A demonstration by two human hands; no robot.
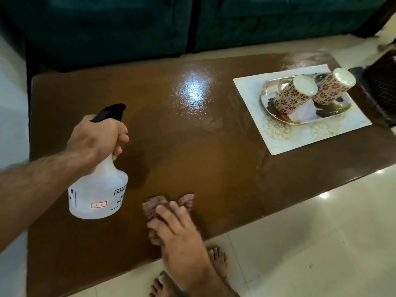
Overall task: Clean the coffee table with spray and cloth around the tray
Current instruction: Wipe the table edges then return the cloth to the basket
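Wiping step in hand: left hand [96, 140] grips the translucent white spray bottle [98, 189] at nine o'clock; right hand [177, 230], fingers flat, presses the chequered pink cloth [154, 205] on the glossy brown wooden bench [192, 146]. The white rectangular tray [278, 133] sits at two o'clock. Next, probably wipe toward it.

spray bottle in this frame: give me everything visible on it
The spray bottle is translucent white plastic with a black trigger head, pointing away across the coffee table. Its round body bears partly hidden dark printed text and a small red-bordered label with handwriting. The left hand grips its neck, fingers curled below the trigger, holding it upright over the table's near-left area. Whether its base touches the tabletop cannot be told. Liquid level is not readable.
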